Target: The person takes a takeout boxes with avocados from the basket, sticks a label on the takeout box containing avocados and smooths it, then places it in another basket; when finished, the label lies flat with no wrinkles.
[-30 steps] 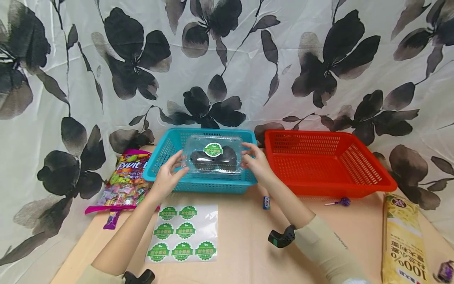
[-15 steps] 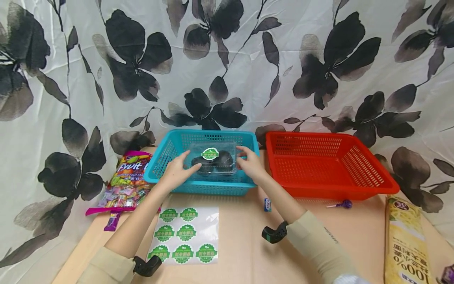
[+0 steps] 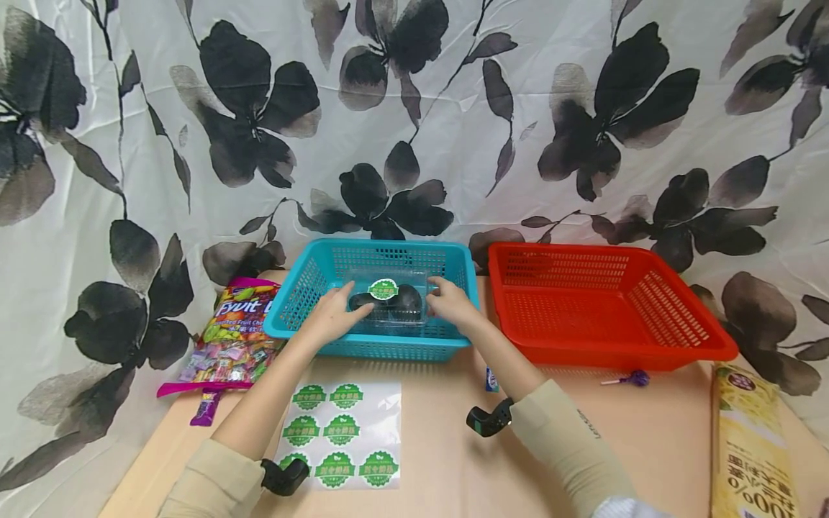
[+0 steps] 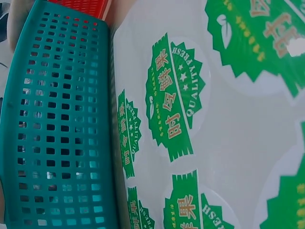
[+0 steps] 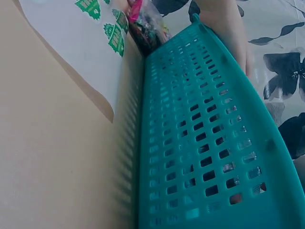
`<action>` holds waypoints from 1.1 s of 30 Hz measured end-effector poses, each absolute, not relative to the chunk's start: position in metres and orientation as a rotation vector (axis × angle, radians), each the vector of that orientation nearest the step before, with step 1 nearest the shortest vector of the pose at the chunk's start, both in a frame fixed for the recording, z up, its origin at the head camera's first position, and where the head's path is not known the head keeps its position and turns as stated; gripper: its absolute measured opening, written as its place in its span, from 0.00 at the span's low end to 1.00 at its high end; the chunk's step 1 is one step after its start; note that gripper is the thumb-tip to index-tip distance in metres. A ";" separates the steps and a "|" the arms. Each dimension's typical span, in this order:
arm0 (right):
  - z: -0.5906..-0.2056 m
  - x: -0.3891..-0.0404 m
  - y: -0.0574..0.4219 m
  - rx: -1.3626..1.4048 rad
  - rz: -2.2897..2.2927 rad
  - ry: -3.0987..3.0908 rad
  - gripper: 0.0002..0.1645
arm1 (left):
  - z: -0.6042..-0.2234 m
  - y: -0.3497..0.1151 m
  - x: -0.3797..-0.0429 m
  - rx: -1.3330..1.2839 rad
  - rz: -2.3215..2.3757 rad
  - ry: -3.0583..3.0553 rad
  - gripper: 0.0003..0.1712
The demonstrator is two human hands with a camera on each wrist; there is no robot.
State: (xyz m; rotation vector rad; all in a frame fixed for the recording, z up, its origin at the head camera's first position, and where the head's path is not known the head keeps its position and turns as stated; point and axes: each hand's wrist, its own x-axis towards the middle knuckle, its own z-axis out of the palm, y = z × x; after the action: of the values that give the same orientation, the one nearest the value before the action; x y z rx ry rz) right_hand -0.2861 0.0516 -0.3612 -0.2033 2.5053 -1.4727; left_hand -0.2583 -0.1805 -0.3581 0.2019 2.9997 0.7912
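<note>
A clear plastic clamshell box (image 3: pixel 388 316) with dark round fruit inside and a green-and-white sticker (image 3: pixel 383 289) on its lid is low inside the blue basket (image 3: pixel 382 349). My left hand (image 3: pixel 330 315) holds its left end, thumb over the near corner. At the right end, the fingers of my right hand (image 3: pixel 451 302) grip the edge. Both wrist views mostly show the basket's perforated wall (image 4: pixel 62 124), which hides the box and most of the fingers.
A red basket (image 3: pixel 602 352) stands to the right. A sticker sheet (image 3: pixel 363 403) lies in front of the blue basket. Left is a candy bag (image 3: pixel 233 338) with a purple-wrapped candy (image 3: pixel 206 408); right are a lollipop (image 3: pixel 637 378), a small blue packet (image 3: pixel 491 380) and a yellow pasta bag (image 3: pixel 748 439).
Both hands have lowered the clamshell box deeper into the blue basket. The forearms have moved slightly inward.
</note>
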 end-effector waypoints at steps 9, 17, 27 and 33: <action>-0.367 -0.287 0.048 -0.261 -1.248 2.636 0.31 | -0.360 -0.181 -0.261 0.203 0.732 2.889 0.47; -0.366 -0.286 0.044 -0.358 -0.940 2.737 0.35 | -0.358 -0.179 -0.259 0.225 0.655 2.848 0.45; -0.367 -0.286 0.041 -0.377 -0.816 2.778 0.37 | -0.359 -0.178 -0.259 0.212 0.624 2.813 0.45; -0.371 -0.287 0.040 -0.425 -0.785 2.806 0.38 | -0.360 -0.178 -0.260 0.195 0.655 2.817 0.45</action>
State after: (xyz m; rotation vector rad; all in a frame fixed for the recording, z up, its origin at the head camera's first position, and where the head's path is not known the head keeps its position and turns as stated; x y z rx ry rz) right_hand -0.2868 0.0403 -0.3712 -0.4248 2.8061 -0.7845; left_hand -0.2605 -0.1781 -0.3602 0.1949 2.8172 0.6546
